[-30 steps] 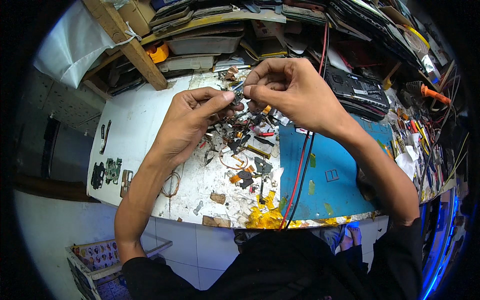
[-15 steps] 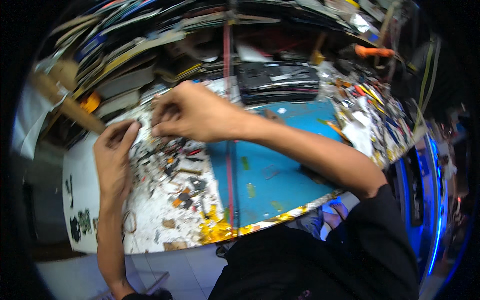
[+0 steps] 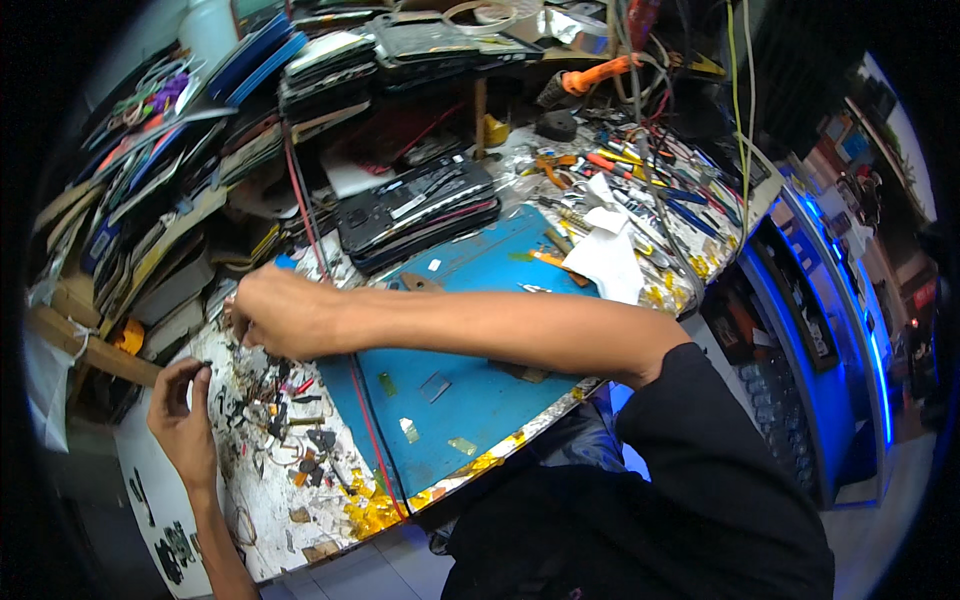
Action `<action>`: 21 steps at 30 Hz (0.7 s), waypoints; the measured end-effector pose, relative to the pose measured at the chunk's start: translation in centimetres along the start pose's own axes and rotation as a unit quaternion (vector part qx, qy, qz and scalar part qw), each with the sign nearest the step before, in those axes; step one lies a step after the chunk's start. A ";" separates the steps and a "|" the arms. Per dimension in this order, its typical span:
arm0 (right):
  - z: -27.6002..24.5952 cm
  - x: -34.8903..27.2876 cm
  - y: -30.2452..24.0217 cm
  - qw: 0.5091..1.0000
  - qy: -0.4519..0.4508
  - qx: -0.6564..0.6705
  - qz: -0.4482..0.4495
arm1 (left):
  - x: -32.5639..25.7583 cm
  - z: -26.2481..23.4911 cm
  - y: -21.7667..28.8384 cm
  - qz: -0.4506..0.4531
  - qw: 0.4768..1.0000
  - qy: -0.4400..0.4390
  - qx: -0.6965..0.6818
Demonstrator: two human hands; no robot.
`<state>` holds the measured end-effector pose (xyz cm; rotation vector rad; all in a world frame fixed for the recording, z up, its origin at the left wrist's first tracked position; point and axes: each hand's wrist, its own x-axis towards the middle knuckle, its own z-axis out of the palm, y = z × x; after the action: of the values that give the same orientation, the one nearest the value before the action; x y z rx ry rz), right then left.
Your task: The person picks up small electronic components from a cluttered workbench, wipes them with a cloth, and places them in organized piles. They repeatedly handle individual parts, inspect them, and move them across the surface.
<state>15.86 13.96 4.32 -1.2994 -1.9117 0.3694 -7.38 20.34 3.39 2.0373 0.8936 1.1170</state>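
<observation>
My left hand (image 3: 185, 420) is raised over the left part of the cluttered table, thumb and forefinger pinched together. A tiny dark piece (image 3: 206, 364) shows at their tips; its kind is too small to tell. Across the table stretches my right arm, and my right hand (image 3: 285, 312) is beyond and to the right of the left one. Its fingers are curled and point down to the left, partly hidden by the hand's back; what they hold, if anything, cannot be made out. Below both hands lie scattered small parts (image 3: 310, 440), dark, orange and metallic.
A blue mat (image 3: 460, 385) covers the table's middle, crossed by a red and a black cable (image 3: 372, 440). Stacked dark devices (image 3: 415, 210) stand behind it. Hand tools (image 3: 660, 190) and white paper (image 3: 608, 250) lie at right. Loaded shelves rise behind.
The whole view has swung, so the table sits further left in it. My hands, close together before, are now wider apart, the right one turned with its back more toward me.
</observation>
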 end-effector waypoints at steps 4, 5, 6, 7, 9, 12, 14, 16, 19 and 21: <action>0.5 -0.2 -1.1 0.994 0.053 0.076 -0.057 | -0.9 0.8 0.5 0.140 0.989 -0.042 0.032; 0.5 -0.4 -1.5 0.989 0.043 0.136 -0.043 | -1.1 1.0 0.6 0.157 0.986 -0.039 0.038; 0.3 -0.8 -1.9 0.986 0.028 0.153 -0.066 | -1.4 1.2 0.8 0.173 0.983 -0.036 0.045; 0.1 -1.0 -2.2 0.987 0.011 0.156 -0.043 | -1.6 1.3 1.0 0.184 0.981 -0.032 0.050; -0.3 -1.5 -2.8 0.989 0.001 0.140 -0.052 | -1.7 1.4 1.4 0.210 0.975 -0.044 0.047; -1.3 -2.4 -3.1 0.992 0.025 0.089 -0.087 | -2.0 1.5 2.0 0.245 0.966 -0.069 0.043; -2.6 -3.6 -3.6 0.996 -0.012 0.052 -0.068 | -2.1 1.5 2.3 0.252 0.964 -0.071 0.047; -5.2 -6.1 -3.8 0.994 -0.030 0.077 -0.071 | -2.0 1.5 2.5 0.261 0.960 -0.074 0.062; -10.6 -11.7 -4.1 0.995 0.080 0.002 -0.063 | -1.7 1.1 2.8 0.267 0.955 -0.062 0.111; -14.1 -15.7 -3.9 0.985 0.162 0.008 0.050 | -1.6 0.9 2.9 0.275 0.953 -0.061 0.113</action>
<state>26.36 -4.13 9.05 -1.3575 -1.5733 0.2064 -6.52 17.28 4.57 2.6121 0.4056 1.1887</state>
